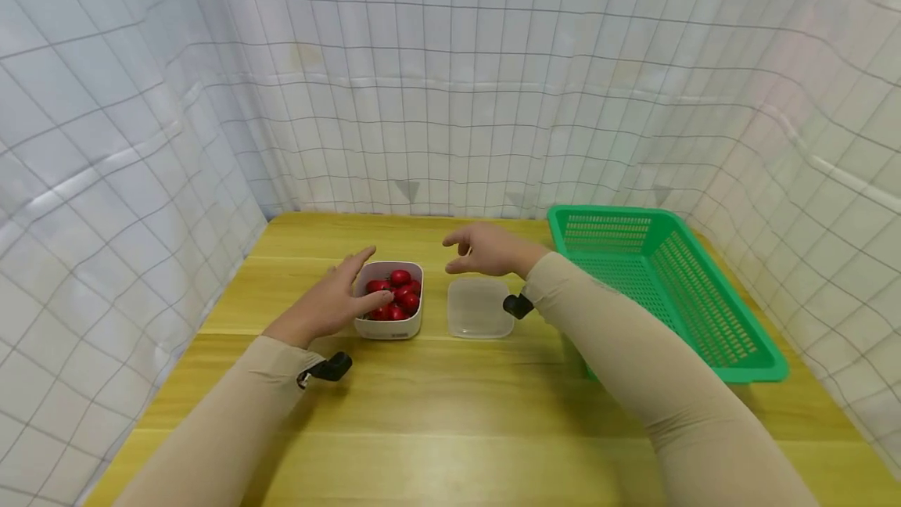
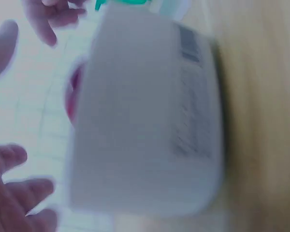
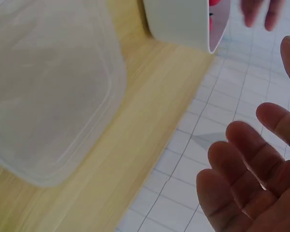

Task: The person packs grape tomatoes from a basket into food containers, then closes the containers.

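Note:
A small white square container [image 1: 386, 330] stands upright on the table, filled with several red cherry tomatoes [image 1: 400, 277]. My left hand [image 1: 336, 297] is at its left side with fingers spread, thumb extended over the tomatoes and nothing held. The left wrist view shows the container's outer wall [image 2: 135, 111] with a printed label, blurred. To its right lies a translucent plastic lid [image 1: 480, 308], flat on the wood. Just beyond that lid hovers my right hand [image 1: 487, 249], fingers loosely bent and holding nothing; in the right wrist view its fingers [image 3: 241, 174] are apart from both lid and container.
A large green plastic basket [image 1: 756, 372] with slotted sides stands on the right of the wooden table [image 1: 422, 429], partly behind my right forearm. White sheeting [image 1: 450, 100] with a dark grid encloses the table at the back and both sides.

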`<state>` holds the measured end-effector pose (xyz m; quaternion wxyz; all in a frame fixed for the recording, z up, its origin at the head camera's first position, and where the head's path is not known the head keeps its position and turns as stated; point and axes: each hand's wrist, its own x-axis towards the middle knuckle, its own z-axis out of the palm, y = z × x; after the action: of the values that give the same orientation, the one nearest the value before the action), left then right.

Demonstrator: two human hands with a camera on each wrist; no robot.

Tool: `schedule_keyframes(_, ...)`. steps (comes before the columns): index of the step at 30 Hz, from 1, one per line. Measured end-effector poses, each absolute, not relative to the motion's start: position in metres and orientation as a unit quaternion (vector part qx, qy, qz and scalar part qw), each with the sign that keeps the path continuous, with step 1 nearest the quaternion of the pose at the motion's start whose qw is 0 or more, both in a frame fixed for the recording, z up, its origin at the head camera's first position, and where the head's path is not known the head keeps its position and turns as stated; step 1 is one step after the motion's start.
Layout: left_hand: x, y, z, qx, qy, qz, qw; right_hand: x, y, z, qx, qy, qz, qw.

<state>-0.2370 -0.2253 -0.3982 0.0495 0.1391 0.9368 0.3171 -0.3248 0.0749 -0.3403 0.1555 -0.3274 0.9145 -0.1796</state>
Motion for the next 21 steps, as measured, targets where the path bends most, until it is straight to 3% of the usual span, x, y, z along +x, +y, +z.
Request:
schedule_keyframes(4,-0.239,-0.206,-0.383,0.168,0.943,0.285,0.021,-0.322,0.087,-0.342,-0.319,0.919,-0.161,0.165)
schedule_keyframes(13,-0.246,-0.152,-0.365,0.235,0.951,0.194,0.046,-0.313,0.111,-0.348,-0.283,0.939,-0.059,0.184)
schedule_keyframes(21,-0.258,-0.115,-0.364,0.259,0.945,0.155,0.127,-0.306,0.12,-0.357,-0.273,0.939,0.0,0.21)
